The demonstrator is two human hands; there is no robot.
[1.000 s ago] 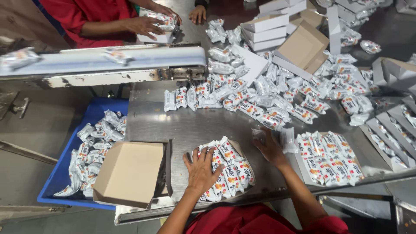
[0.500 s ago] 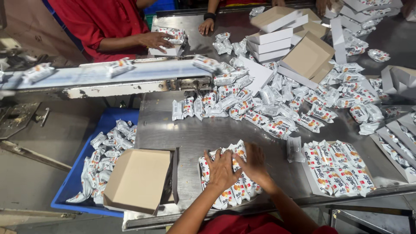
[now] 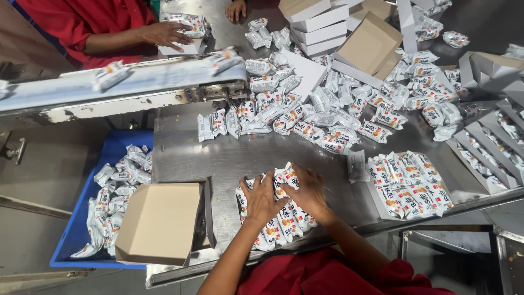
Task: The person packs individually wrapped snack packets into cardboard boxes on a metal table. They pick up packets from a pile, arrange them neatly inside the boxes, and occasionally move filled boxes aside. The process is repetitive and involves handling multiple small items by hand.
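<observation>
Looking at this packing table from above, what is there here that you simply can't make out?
- Head view: the middle of the packet stack is covered by the left hand and right hand.
- The inside of the open carton faces away; only its outside shows.
- The far worker's upper body is cut off by the top edge.
- Packets in the blue bin are partly hidden behind the carton.
</observation>
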